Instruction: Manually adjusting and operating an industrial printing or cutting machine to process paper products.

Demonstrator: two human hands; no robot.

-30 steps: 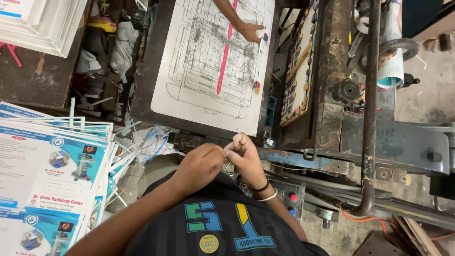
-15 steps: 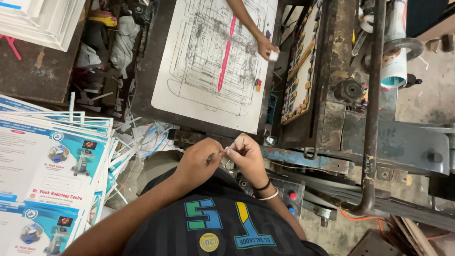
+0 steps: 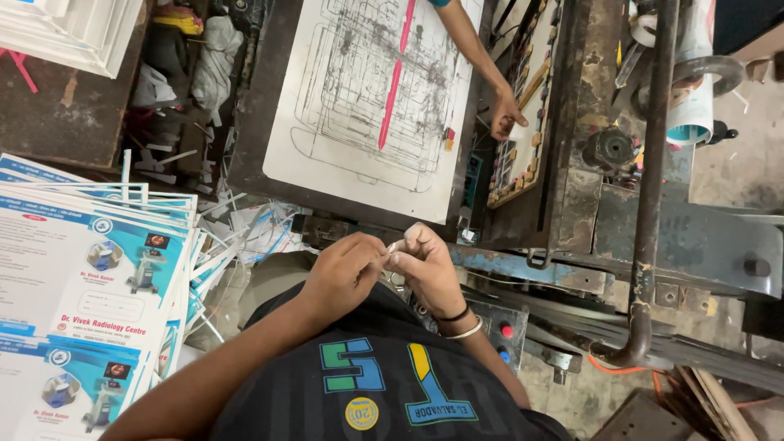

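My left hand (image 3: 343, 269) and my right hand (image 3: 426, 268) meet in front of my chest, just below the edge of a dark press bed. The fingertips of both pinch one small thin pale piece (image 3: 393, 246); it is too small to tell what it is. My right wrist wears a black band and a pale bangle. Above my hands lies a white sheet (image 3: 359, 155) marked with dark line impressions and a pink strip (image 3: 394, 82).
Another person's hand (image 3: 506, 114) rests on the cutting die frame (image 3: 523, 163) to the right of the sheet. Stacks of blue and white printed leaflets (image 3: 90, 286) lie at the left. A rusty pipe (image 3: 649, 204) and metal machine parts stand at the right. Paper scraps (image 3: 253, 229) litter the gap.
The other person's hand has moved from the sheet's top right down onto the die frame. My hands stay together, working the small piece between the fingertips.
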